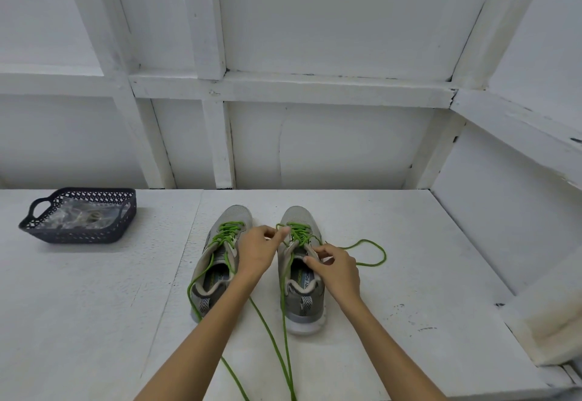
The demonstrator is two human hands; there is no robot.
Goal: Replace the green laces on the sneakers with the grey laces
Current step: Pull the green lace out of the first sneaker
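Far left on the white worktop [94, 306] sits a dark basket [78, 236] holding a clear packet [82, 214] (contents too blurred to name). Well right of the basket stand two grey mesh sneakers, long axes parallel, toes pointing away from the person: the left sneaker [234, 215], then the right sneaker [299, 215]. Their green laces [228, 232] are untied, with the ends trailing toward the person. The left hand [258, 251] pinches a lace loop on the right sneaker. Farthest from the basket, the right hand [338, 266] pinches that sneaker's eyelet flap.

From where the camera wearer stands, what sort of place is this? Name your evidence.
Probably a staged work booth rather than a home: white framed wall panels, a plain white table, one dark basket.
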